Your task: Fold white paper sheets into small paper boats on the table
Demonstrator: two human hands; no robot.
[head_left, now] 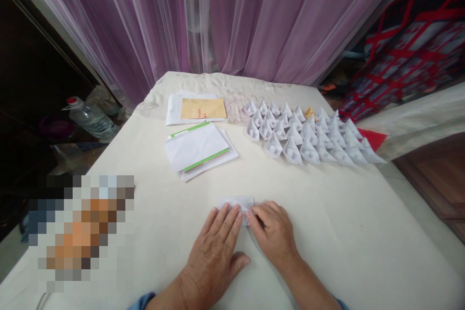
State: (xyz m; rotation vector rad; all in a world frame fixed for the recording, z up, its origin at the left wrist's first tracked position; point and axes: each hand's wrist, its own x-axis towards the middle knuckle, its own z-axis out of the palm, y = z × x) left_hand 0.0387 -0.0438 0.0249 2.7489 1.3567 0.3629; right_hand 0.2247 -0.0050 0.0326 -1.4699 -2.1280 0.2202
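Head view, paper: I saw the folded white paper [238, 200] lying flat at the near middle of the white tablecloth [156, 198], under both hands.
Left hand: the left hand [216, 247] lay palm down, fingers straight and slightly spread over the paper, thumb out on the cloth.
Right hand: the right hand [276, 227] seemed to pinch the paper's right end between thumb and forefinger, its other fingers curled.
Creasing: I judged that steady flat pressure from the left, with edges matched before the right thumb bore down, would have kept the fold straight.
Far right: rows of folded paper pieces [293, 133] stood well apart from the hands.
Far left: loose sheets [198, 143] lay just nearer than a tan envelope [203, 108].
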